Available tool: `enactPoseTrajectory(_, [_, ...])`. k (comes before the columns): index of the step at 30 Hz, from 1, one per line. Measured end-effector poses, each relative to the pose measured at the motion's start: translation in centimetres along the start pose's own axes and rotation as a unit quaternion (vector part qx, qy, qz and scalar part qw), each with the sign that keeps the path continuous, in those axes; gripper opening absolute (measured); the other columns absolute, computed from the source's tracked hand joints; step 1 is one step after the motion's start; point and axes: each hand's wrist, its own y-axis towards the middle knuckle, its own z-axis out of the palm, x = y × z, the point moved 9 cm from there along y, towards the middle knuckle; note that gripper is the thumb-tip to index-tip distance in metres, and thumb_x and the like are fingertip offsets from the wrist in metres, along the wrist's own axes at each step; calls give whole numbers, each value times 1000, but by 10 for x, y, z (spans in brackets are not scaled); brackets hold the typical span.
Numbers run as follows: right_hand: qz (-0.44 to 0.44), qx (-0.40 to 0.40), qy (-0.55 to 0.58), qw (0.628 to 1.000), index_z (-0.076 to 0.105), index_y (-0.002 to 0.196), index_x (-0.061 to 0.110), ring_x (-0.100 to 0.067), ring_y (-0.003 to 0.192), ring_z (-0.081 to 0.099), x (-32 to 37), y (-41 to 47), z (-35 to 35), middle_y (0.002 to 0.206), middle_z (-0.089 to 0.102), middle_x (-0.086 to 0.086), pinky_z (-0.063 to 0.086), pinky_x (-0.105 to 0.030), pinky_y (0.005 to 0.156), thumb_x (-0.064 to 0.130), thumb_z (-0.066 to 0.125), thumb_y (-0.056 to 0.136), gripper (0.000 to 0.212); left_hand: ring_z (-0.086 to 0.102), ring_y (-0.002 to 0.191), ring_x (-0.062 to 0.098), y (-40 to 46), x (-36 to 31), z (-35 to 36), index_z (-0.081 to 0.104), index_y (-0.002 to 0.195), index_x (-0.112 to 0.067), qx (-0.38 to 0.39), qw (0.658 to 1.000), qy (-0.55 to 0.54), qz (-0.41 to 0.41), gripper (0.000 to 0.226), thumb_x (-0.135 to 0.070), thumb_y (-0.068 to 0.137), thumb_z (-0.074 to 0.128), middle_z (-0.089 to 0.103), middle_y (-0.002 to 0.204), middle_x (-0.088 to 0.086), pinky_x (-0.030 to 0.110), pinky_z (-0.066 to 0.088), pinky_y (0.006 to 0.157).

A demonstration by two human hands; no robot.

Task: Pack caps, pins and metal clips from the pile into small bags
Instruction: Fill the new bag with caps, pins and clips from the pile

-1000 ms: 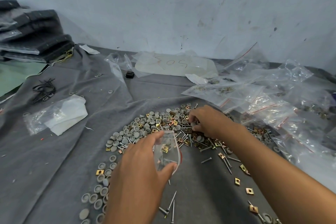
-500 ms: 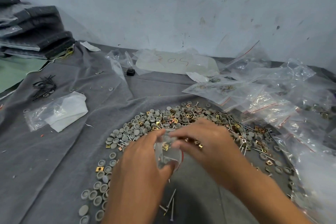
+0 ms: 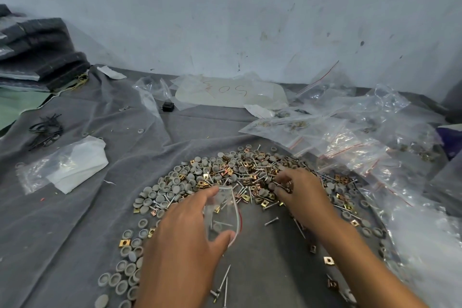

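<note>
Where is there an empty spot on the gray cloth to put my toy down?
There are two bare patches of gray cloth: one between the white folded bag and the pile, another inside the pile's curve, between the left hand and the right hand. The right side is crowded with clear bags.

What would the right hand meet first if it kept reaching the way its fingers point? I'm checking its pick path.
The right hand already has its fingertips in the pile; straight on, probably more pins and clips.
</note>
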Motion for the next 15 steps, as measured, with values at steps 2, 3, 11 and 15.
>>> enactPoseTrajectory(2, [-8,15,1,1000,67,113,35,-11,99,57,2,5,9,105,60,9,46,-29,80,35,67,94,19,44,102,-6,1,-1,1,32,141,-57,1,1000,-2,2,80,-58,75,78,28,89,-46,22,44,98])
enactPoseTrajectory(3, [-17,18,-7,1000,66,115,36,-11,98,57,5,7,11,104,60,10,49,-30,80,35,66,95,21,44,103,-6,2,-1,1,32,141,-57,0,1000,-2,3,80,-57,75,78,28,89,-46,22,44,99])
enactPoseTrajectory(11, [-71,22,-119,990,59,122,30,-23,108,57,19,17,18,116,59,2,50,-35,80,35,59,99,24,52,108,-2,2,2,2,35,141,-56,-18,1000,-10,9,81,-57,73,80,35,97,-42,26,48,97])
enactPoseTrajectory(15, [-97,2,-140,985,58,118,26,-21,107,54,19,17,19,119,57,2,47,-32,76,30,53,103,17,50,105,-3,1,0,1,36,140,-56,-22,1000,-9,14,80,-57,73,80,32,92,-45,23,46,94])
